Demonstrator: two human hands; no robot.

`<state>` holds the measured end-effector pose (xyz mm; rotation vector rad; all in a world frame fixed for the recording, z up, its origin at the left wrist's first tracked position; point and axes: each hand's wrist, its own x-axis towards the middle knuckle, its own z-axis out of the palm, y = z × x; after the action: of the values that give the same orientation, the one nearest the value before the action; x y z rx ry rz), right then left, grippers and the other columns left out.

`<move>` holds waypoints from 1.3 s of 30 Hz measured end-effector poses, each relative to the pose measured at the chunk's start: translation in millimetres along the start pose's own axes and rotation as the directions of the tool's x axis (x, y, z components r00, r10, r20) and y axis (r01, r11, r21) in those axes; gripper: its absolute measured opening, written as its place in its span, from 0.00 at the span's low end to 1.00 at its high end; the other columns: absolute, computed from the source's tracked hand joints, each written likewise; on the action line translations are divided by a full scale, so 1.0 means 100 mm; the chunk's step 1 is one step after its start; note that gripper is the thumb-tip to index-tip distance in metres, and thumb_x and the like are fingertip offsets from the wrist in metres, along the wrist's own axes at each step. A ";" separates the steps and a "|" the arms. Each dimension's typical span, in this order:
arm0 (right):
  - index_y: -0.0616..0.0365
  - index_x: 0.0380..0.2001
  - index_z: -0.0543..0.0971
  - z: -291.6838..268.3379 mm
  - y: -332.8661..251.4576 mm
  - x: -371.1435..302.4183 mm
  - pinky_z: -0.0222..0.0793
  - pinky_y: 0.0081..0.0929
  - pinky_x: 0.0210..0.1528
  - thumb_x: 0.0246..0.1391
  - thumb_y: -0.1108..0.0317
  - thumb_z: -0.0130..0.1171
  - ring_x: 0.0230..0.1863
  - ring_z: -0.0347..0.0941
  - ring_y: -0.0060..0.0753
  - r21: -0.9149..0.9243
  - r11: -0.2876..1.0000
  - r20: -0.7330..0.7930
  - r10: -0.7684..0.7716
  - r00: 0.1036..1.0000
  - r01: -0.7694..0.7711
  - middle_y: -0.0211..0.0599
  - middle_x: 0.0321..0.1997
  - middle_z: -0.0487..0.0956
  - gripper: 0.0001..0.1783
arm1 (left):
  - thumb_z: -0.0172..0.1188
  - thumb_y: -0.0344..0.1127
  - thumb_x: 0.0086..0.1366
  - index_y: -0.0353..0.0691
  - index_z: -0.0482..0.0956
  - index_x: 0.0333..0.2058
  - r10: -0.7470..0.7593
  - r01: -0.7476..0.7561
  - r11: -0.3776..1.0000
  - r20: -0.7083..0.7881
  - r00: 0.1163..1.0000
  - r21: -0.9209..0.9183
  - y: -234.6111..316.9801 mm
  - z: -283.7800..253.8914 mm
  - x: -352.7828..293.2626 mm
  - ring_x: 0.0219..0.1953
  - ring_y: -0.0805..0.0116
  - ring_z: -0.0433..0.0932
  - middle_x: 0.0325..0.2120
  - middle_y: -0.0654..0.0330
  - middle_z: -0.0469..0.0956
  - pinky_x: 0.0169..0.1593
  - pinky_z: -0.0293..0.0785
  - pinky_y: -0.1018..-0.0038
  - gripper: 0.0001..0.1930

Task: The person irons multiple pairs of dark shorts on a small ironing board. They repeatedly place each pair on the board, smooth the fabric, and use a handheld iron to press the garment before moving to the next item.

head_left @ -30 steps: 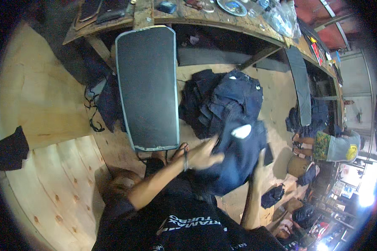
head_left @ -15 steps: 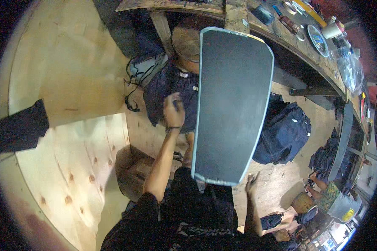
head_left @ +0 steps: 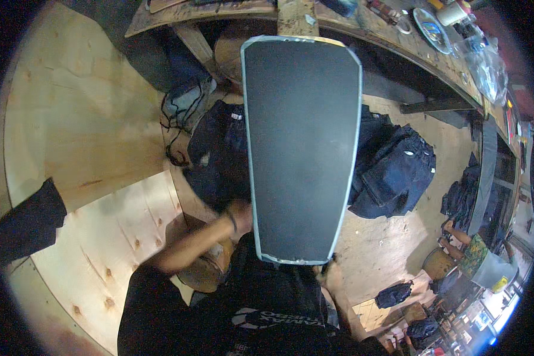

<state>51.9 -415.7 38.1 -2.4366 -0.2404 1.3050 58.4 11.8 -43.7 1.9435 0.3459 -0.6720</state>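
A long dark board point(head_left: 302, 148) with a pale taped rim stands between me and the bench, hiding what lies below it. My left hand point(head_left: 241, 215) is at the board's left edge, blurred, its fingers hidden behind the board. Just beyond that hand lies a pile of dark shorts point(head_left: 210, 160) with small white labels at the waist. Close to the board's near end is my right hand point(head_left: 323, 274), mostly covered by the rim. What either hand touches underneath cannot be seen.
A worn wooden bench point(head_left: 385, 44) with tape, a round dish point(head_left: 431, 29) and plastic bags crosses the top. More dark shorts point(head_left: 394, 169) lie on the floor right of the board. Plywood sheets point(head_left: 101, 255) stand at left. Another person point(head_left: 486, 261) is at far right.
My left hand has moved from on top of the dark shorts toward me, to the board's edge. My right hand has come in to the board's near end. The view has shifted right.
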 end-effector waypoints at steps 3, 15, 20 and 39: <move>0.32 0.74 0.71 -0.30 -0.67 -0.33 0.68 0.54 0.69 0.65 0.64 0.59 0.70 0.69 0.63 -0.087 0.996 0.177 -0.003 0.984 0.019 0.57 0.70 0.71 0.35 | 0.61 0.41 0.68 0.45 0.88 0.40 -0.089 -0.041 0.939 0.358 0.930 0.342 0.61 0.74 -1.08 0.47 0.44 0.88 0.46 0.47 0.87 0.47 0.85 0.51 0.11; 0.27 0.75 0.72 -1.37 -1.08 -0.36 0.64 0.62 0.69 0.61 0.63 0.67 0.67 0.68 0.64 -0.233 0.515 0.451 -0.694 0.561 0.825 0.61 0.70 0.66 0.39 | 0.66 0.40 0.59 0.46 0.85 0.30 0.394 -0.540 0.711 0.380 0.837 0.451 2.11 0.74 -1.82 0.27 0.50 0.87 0.23 0.54 0.85 0.31 0.80 0.53 0.06; 0.35 0.65 0.80 -1.19 -1.05 -0.48 0.66 0.62 0.66 0.64 0.47 0.67 0.66 0.69 0.62 -0.627 0.453 0.160 -0.720 0.675 0.633 0.58 0.67 0.69 0.28 | 0.66 0.46 0.62 0.44 0.85 0.29 0.282 -0.409 0.726 0.303 0.910 0.553 2.01 0.71 -1.85 0.26 0.46 0.86 0.22 0.51 0.84 0.29 0.80 0.50 0.12; 0.57 0.57 0.84 -1.72 -2.27 -0.16 0.73 0.53 0.65 0.50 0.50 0.82 0.66 0.70 0.64 -0.156 0.830 -0.307 -0.556 0.772 0.536 0.61 0.68 0.68 0.35 | 0.70 0.60 0.67 0.47 0.81 0.23 0.458 -0.198 0.825 -0.422 0.782 0.529 1.81 -1.12 -0.86 0.23 0.53 0.80 0.18 0.58 0.81 0.38 0.73 0.57 0.24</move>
<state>190.3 -252.6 226.6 -2.3227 -0.8331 0.6144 116.0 34.4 177.3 2.5639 0.1632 0.0676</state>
